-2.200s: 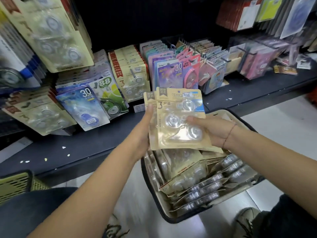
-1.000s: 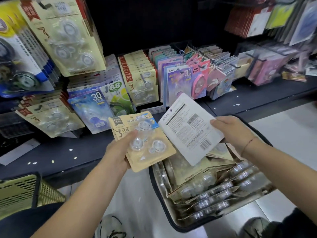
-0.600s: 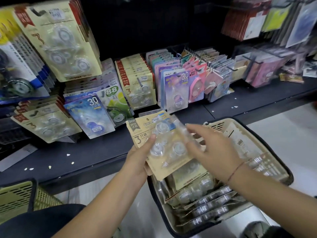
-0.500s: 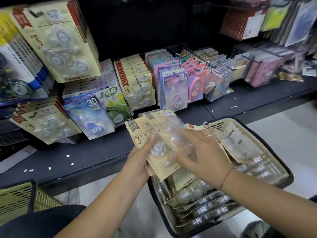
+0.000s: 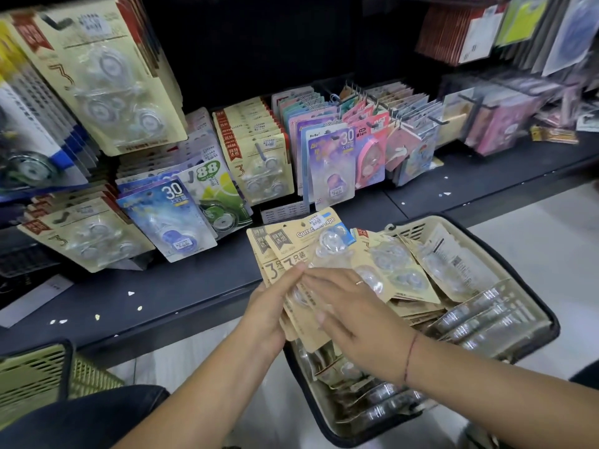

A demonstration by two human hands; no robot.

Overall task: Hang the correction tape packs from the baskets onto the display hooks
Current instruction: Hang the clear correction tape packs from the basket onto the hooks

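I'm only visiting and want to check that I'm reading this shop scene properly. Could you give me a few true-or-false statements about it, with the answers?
1. The left hand grips a fan of tan packs. True.
2. The beige basket is empty. False: it holds many more packs.
3. A yellow-green basket sits at the lower left. True.
4. The "88" pack on the shelf is pink. False: it is green and white.
5. The right hand lays its fingers on the held packs. True.
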